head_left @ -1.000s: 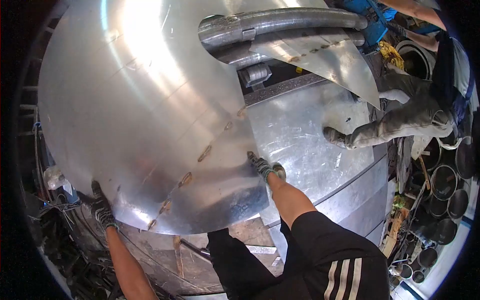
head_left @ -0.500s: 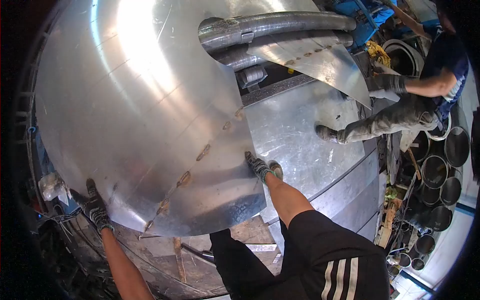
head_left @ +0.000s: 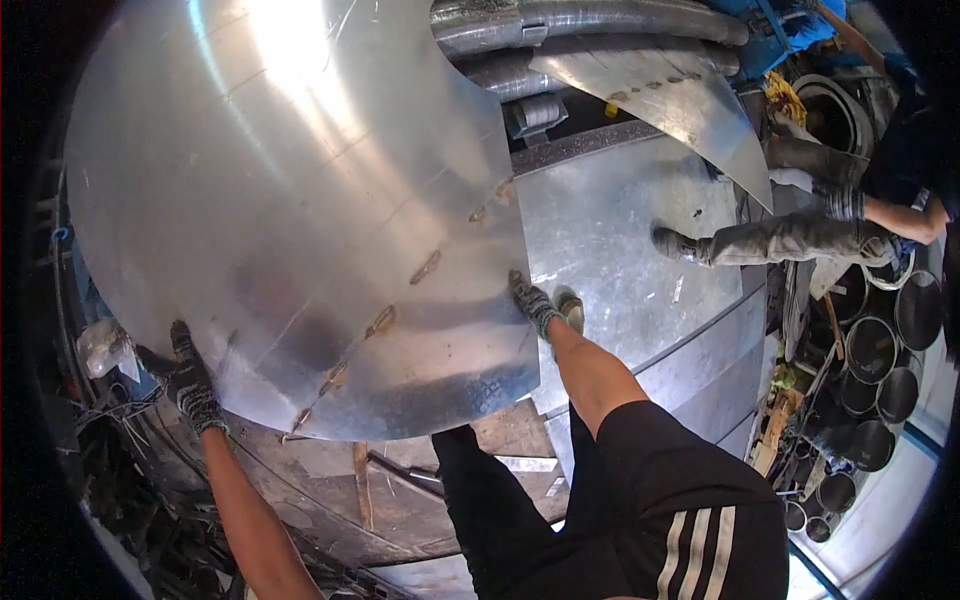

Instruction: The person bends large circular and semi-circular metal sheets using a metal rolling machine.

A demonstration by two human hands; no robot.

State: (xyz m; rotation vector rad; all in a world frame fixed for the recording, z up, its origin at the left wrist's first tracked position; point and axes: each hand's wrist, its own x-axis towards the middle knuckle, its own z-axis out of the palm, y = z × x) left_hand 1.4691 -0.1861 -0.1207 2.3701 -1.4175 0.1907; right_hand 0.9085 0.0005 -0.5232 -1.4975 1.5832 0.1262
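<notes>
A large curved metal sheet [head_left: 300,250] fills the left and middle of the view. Rusty weld spots run in a slanting line across it. My left hand [head_left: 188,382], in a dark knit glove, grips its lower left edge, thumb lying on top and some fingers hidden beyond the rim. On the right edge my right hand [head_left: 535,303], gloved the same way, holds the sheet, its far fingers hidden by the metal. Both hands are closed on this one sheet. Below the sheet's near edge my legs in black trousers show.
A flat metal plate [head_left: 610,220] lies right of the sheet, with a person's shoe [head_left: 676,244] on it. That person's gloved hand [head_left: 838,203] is near a triangular metal piece [head_left: 680,95]. Thick rollers [head_left: 590,25] lie behind. Several round pipes [head_left: 870,350] are stacked at right.
The sheet and both my hands appear a little higher in view, with the camera shifted too. The other person has moved rightward and their arm sits lower. My grip stays the same.
</notes>
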